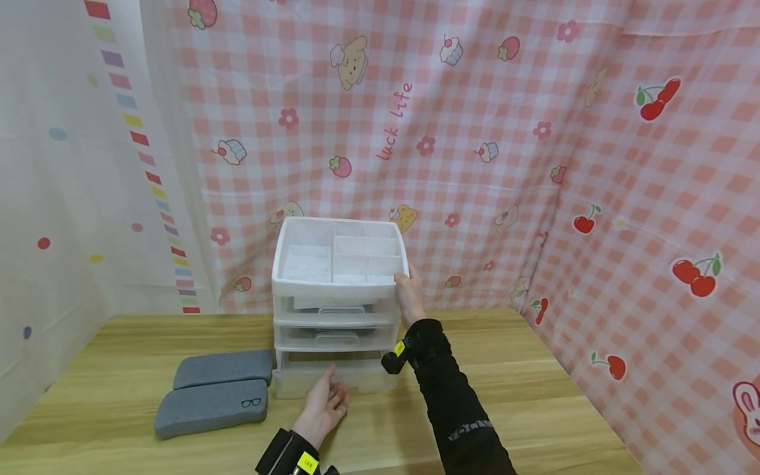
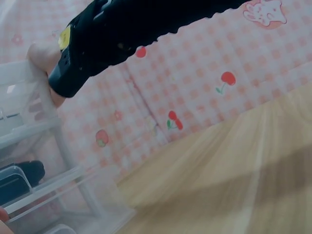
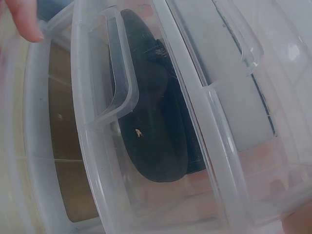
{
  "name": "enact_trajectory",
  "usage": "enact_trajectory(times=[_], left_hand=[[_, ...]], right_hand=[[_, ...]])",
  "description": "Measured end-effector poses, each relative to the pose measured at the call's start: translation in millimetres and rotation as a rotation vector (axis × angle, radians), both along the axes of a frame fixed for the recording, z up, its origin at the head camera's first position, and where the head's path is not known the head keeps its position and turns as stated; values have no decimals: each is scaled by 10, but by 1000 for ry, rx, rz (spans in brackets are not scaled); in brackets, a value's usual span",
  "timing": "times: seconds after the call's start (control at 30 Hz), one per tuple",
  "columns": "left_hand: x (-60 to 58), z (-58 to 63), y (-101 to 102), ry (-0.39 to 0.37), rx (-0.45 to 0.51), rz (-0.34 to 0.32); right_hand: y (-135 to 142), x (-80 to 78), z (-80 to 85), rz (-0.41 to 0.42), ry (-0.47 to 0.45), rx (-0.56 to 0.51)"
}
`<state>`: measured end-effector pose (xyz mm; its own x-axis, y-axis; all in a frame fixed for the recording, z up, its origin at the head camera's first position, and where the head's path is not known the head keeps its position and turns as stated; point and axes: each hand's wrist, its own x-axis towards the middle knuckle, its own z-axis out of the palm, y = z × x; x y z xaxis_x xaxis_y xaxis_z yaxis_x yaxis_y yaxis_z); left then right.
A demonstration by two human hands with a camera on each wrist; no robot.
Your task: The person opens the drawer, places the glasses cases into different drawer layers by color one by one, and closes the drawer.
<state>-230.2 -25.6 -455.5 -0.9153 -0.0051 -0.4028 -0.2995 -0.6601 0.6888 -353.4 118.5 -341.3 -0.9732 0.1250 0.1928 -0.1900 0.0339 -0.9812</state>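
Drawer unit (image 1: 334, 323): upright on the bench (image 1: 487, 389).
Bottom drawer (image 1: 371, 381): pulled partly out.
Right grip (image 1: 411, 298): thumb and fingers clasp the unit's upper right side.
Left grip (image 1: 322, 406): fingers loosely bent, empty, at bottom drawer's front; contact unclear from here.
Grey cases (image 1: 208, 410): left of unit.

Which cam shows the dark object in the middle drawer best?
Right wrist. Through the clear middle drawer, the dark object shows large, its rounded end and pale mark readable. Left wrist catches only part at its left edge; head, just a dim sliver.
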Motion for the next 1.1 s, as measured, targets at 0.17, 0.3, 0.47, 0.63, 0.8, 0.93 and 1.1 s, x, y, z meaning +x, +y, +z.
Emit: enact_trajectory(times=[0.17,0.3,0.47,0.63,0.8,0.93,1.1], left_hand=[[94,6,4,-21,16,-5],[173,18,13,-32,25,-10],[273,9,8,-40,27,-28],[356,-3,-2,-28,32,-45],[415,-8,-10,-19,18,-51],[478,-12,-17,-17,11,-60],[561,-18,-13,-24,-9,-87]], right_hand=[[17,-2,-5,17,0,5],[14,-8,-10,10,5,0],[-16,76,43,-1,18,5],[-18,127,90,20,2,12],[3,5,-17,15,9,7],[-2,7,-25,8,13,8],[-1,7,-26,3,15,8]])
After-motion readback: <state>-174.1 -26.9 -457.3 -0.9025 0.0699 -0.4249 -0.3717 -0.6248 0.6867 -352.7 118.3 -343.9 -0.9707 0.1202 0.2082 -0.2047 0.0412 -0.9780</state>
